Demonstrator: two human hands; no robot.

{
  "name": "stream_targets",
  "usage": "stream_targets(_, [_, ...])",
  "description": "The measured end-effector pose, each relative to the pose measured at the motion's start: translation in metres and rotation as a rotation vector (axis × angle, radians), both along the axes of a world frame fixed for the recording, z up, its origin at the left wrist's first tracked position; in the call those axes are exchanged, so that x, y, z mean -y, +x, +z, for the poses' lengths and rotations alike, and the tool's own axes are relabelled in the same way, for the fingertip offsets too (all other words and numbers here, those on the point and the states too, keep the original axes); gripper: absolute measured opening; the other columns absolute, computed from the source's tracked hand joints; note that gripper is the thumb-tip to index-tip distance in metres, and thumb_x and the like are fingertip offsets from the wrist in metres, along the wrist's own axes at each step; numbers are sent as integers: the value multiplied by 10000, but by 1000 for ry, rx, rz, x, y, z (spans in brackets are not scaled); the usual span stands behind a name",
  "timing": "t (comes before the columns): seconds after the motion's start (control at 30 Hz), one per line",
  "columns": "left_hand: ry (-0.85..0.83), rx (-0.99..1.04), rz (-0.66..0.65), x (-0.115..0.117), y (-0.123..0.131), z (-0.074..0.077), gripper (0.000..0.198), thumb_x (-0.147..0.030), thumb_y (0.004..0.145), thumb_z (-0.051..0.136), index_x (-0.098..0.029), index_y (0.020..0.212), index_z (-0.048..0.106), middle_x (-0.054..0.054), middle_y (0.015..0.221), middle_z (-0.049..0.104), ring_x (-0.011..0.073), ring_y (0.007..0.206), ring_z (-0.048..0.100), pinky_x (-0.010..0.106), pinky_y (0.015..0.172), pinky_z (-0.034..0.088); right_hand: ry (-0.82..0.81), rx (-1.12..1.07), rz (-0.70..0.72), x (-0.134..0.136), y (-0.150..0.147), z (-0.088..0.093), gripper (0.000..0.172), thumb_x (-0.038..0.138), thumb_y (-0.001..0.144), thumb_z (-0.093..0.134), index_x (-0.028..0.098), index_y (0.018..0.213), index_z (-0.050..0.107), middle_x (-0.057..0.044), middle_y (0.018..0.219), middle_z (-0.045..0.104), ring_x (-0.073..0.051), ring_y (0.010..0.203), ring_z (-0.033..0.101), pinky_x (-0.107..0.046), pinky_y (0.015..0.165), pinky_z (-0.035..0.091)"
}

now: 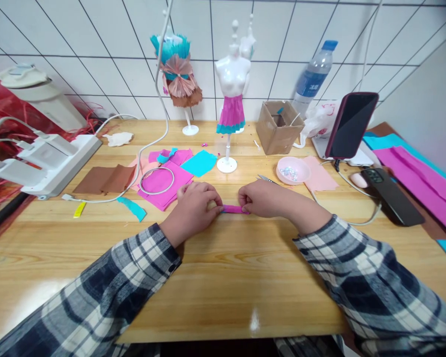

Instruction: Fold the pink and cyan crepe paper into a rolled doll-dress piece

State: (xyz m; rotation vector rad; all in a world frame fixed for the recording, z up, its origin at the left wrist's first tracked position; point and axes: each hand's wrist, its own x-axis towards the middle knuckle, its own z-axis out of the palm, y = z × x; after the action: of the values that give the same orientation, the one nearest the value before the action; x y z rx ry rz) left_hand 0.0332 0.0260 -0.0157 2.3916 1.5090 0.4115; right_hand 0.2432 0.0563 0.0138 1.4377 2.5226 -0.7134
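Note:
A narrow magenta paper strip (232,209) stretches between my two hands, low over the wooden table. My left hand (196,208) pinches its left end, where a little blue shows at the fingertips. At the other end, the thumb and fingers of my right hand (262,199) close on the strip. Just beyond stands a small white mannequin (232,74) wearing a magenta paper skirt (232,113) with a teal hem. Magenta paper sheets (159,191) lie left of my left hand, with a white cable ring on them. A pair of scissors or tweezers (264,178), partly hidden, lies behind my right hand.
Another dressed mannequin (180,74) stands at the back. Brown paper (104,179) and a power strip (59,166) lie left. To the right are a pink bowl (293,171) of small beads, a cardboard box (279,129), a water bottle (315,74) and phones (392,196).

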Motion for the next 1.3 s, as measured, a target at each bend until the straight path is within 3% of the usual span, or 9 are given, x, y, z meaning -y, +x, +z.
stream_targets(0.13, [69, -1, -58, 2, 1, 1, 85, -261, 825, 633, -240, 875, 698, 41, 985, 678, 251, 1012, 552, 430, 868, 342, 5, -47, 0, -5, 1, -5, 113, 132, 715, 620, 233, 710, 670, 2, 702, 670, -133, 599, 523, -254, 547, 324])
stream_targets(0.3, [142, -66, -282, 5, 1, 3, 257, -153, 883, 509, -264, 912, 738, 15, 890, 718, 214, 916, 575, 459, 914, 298, -41, -218, -15, -2, 19, -14, 108, 115, 748, 617, 217, 765, 647, 25, 722, 665, -124, 636, 561, -239, 568, 374])
stream_targets(0.43, [158, -62, -329, 6, -2, 4, 197, -257, 891, 559, -265, 962, 743, 24, 900, 715, 213, 926, 577, 459, 945, 285, 117, -373, -43, 14, 37, -22, 110, 221, 857, 595, 210, 940, 665, -4, 812, 683, -144, 703, 597, -284, 657, 444])
stream_targets(0.53, [162, -55, -337, 6, -3, 3, 183, -316, 892, 586, -264, 976, 740, 31, 888, 710, 212, 921, 576, 441, 910, 299, 232, -419, 104, 28, 40, -27, 235, 292, 852, 656, 231, 1078, 672, -52, 1038, 687, -199, 955, 619, -345, 843, 468])
stream_targets(0.6, [188, -65, -337, 6, -3, 2, 187, -314, 908, 569, -263, 964, 740, 28, 872, 709, 210, 907, 575, 443, 901, 297, 280, -376, 150, 33, 38, -30, 266, 302, 861, 655, 234, 1118, 669, -65, 1075, 680, -217, 1014, 611, -355, 872, 465])
stream_targets(0.83, [253, -134, -307, 4, -4, 0, 260, -256, 956, 477, -254, 927, 735, 29, 865, 710, 211, 897, 576, 496, 979, 254, 391, -240, 139, 32, 33, -34, 211, 262, 950, 514, 242, 1016, 713, -44, 970, 710, -184, 917, 644, -282, 731, 451])
stream_targets(1.1, [144, -72, -232, 3, -3, -1, 267, -246, 942, 462, -253, 951, 729, 36, 911, 729, 222, 923, 600, 490, 947, 275, 354, -342, 18, 34, 34, -33, 292, 360, 875, 622, 232, 1131, 675, -27, 1058, 714, -167, 863, 647, -282, 725, 452])
stream_targets(1.3, [117, -14, -226, 2, -4, -3, 250, -261, 931, 479, -248, 925, 728, 31, 919, 748, 215, 934, 614, 484, 969, 251, 371, -351, -39, 33, 30, -36, 168, 286, 902, 585, 242, 982, 726, -6, 986, 738, -164, 891, 654, -268, 708, 413])
